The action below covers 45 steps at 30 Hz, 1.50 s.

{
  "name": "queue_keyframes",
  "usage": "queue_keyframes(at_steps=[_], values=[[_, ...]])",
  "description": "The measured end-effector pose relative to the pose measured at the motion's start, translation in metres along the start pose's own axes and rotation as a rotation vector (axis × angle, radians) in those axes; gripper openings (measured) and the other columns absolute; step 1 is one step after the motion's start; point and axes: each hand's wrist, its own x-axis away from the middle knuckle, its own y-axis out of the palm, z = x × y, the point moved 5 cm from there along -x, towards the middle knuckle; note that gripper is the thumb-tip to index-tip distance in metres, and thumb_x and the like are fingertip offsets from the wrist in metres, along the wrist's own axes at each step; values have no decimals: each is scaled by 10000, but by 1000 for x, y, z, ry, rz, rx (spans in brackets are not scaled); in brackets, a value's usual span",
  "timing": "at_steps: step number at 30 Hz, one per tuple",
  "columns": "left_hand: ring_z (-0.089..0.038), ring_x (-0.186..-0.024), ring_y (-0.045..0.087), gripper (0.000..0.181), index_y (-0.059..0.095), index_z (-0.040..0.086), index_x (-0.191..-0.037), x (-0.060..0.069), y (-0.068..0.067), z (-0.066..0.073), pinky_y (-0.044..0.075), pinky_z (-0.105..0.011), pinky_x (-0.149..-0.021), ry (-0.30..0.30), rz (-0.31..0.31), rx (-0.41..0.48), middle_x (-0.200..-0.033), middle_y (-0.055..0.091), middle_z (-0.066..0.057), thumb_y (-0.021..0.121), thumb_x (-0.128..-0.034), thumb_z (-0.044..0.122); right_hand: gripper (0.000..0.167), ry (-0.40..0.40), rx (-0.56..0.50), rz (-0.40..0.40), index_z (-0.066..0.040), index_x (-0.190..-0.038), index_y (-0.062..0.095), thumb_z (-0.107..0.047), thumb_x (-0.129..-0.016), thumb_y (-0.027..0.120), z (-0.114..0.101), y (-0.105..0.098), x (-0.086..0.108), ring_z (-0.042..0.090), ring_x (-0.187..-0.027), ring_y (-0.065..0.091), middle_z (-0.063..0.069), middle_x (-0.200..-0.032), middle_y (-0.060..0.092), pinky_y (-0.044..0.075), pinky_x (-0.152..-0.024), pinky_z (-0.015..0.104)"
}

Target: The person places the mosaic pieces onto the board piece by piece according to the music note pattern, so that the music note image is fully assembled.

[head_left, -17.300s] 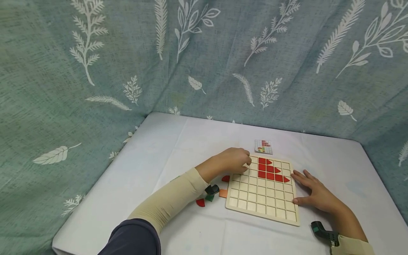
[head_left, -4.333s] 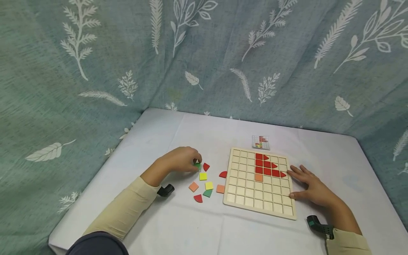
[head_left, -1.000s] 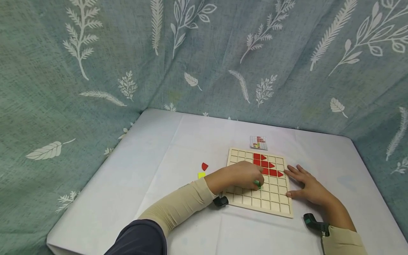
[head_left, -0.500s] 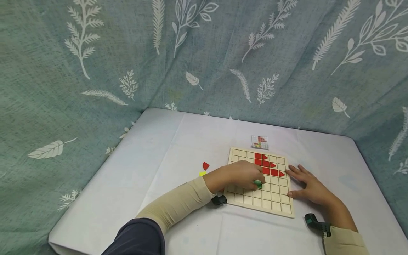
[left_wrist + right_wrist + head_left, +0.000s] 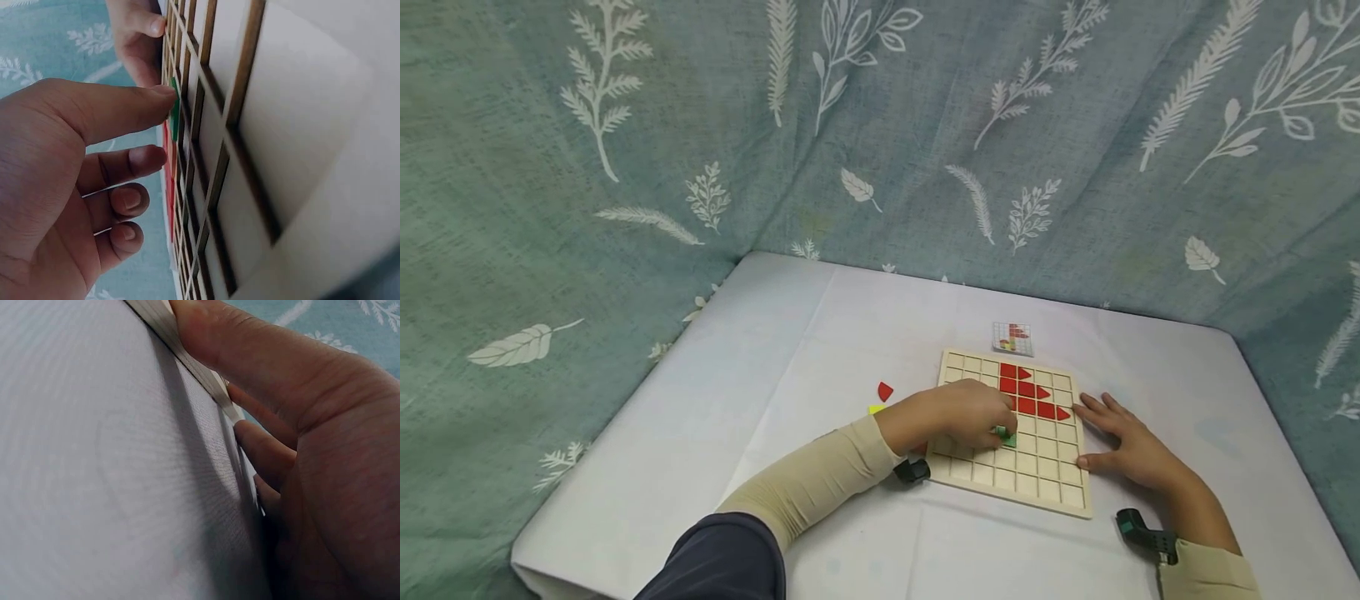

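Note:
A pale wooden grid board [image 5: 1037,481] lies on the table, with three rows of red tiles [image 5: 1027,406] ending in points. Over its middle, my left hand [image 5: 973,412] holds a green tile [image 5: 1011,440] between thumb and index finger, against a grid cell. In the left wrist view the thumb touches the top of the green tile [image 5: 175,109], and the index fingertip is at its lower end. My right hand [image 5: 1123,442] rests along the board's right edge, fingers spread, thumb on the rim [image 5: 164,325].
A small pattern card [image 5: 1012,337] lies behind the board. Left of the board are a red quarter-round tile [image 5: 885,391] and a yellow tile [image 5: 876,409]; the left forearm hides other loose pieces. A patterned curtain [image 5: 910,150] hangs behind the table.
An orange tile was set under the red rows earlier. Since then my left hand has brought the green tile rightward onto the board, where it now lies flatter. The right hand stays put.

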Motion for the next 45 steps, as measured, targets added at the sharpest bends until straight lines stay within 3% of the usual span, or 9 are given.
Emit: queue_keyframes(at_steps=[6, 11, 17, 22, 29, 34, 41, 45], values=[[-2, -786, 508, 127, 740, 318, -1003, 12, -2, -5, 439, -223, -662, -40, -10, 5, -875, 550, 171, 694, -885, 301, 992, 7, 0, 4, -99, -1484, 409, -505, -681, 828, 1, -1, 3, 429, -1442, 23, 143, -1578, 224, 105, -992, 743], [6, -768, 523, 110, 745, 280, -980, 32, -3, -12, 452, -218, -663, -63, -2, -20, -874, 573, 158, 673, -902, 308, 992, 5, 5, 10, -95, -1483, 406, -508, -685, 824, 3, -2, 4, 424, -1443, 19, 145, -1579, 218, 106, -989, 744], [-10, -717, 512, 155, 747, 247, -1024, 58, -4, -23, 450, -228, -655, -119, 14, 10, -868, 578, 140, 668, -900, 296, 1007, 7, 15, 8, -89, -1487, 396, -521, -682, 820, 4, -4, 3, 424, -1444, 6, 149, -1581, 209, 97, -990, 745], [-32, -635, 470, 42, 707, 260, -858, 78, 2, -26, 402, -228, -575, -129, 22, 17, -764, 519, 142, 680, -877, 287, 978, -23, 4, 7, -88, -1487, 397, -492, -703, 820, 0, -6, 4, 427, -1443, 3, 150, -1581, 212, 85, -993, 743], [-47, -592, 409, 227, 576, 252, -666, 103, 6, -27, 349, -217, -548, -166, 49, 27, -678, 466, 113, 691, -858, 286, 980, -19, -10, 1, -86, -1488, 395, -496, -704, 817, -2, -4, 5, 431, -1442, -4, 153, -1581, 207, 74, -991, 746], [-53, -599, 410, 325, 522, 240, -628, 114, 9, -28, 345, -224, -551, -185, 41, 72, -672, 464, 109, 689, -875, 369, 978, -22, -4, 2, -87, -1488, 396, -497, -706, 815, -3, -3, 5, 427, -1443, -1, 152, -1581, 210, 75, -993, 745], [-45, -634, 428, 273, 546, 250, -671, 121, 13, -27, 348, -219, -562, -193, 38, 103, -678, 467, 118, 777, -783, 342, 996, -8, -6, 0, -94, -1488, 398, -510, -688, 820, -1, 0, 3, 421, -1445, -6, 143, -1582, 210, 80, -995, 743], [-44, -622, 421, 251, 560, 239, -680, 122, 14, -26, 340, -211, -550, -194, 41, 115, -655, 465, 126, 781, -776, 309, 1005, -3, -1, 1, -90, -1485, 401, -520, -679, 821, -1, 0, 1, 424, -1444, -2, 147, -1580, 214, 79, -998, 741]])
